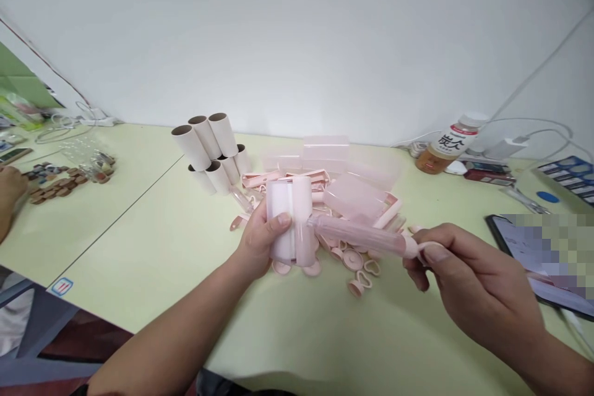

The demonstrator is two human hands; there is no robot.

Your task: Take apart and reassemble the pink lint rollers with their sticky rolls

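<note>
My left hand (260, 238) is wrapped round a pale pink and white plastic case (304, 216), its thumb pressed on the white part. In my right hand (473, 278), thumb and fingers pinch the looped cap end of a translucent pink tube (362, 235). The tube lies nearly level, its far end at the case's right side; I cannot tell whether they touch. Under and behind my hands is a pile of pink plastic parts, among them round caps (352, 258), a heart-shaped loop (364, 278) and translucent covers (355, 195).
Stacked cardboard tubes (192, 148) stand behind at the left. A drink bottle (448, 143), a charger with cables (505, 147) and a dark-edged tablet (538, 266) are on the right. Another person's hand (12, 192) rests beside small brown pieces (58, 187) at far left.
</note>
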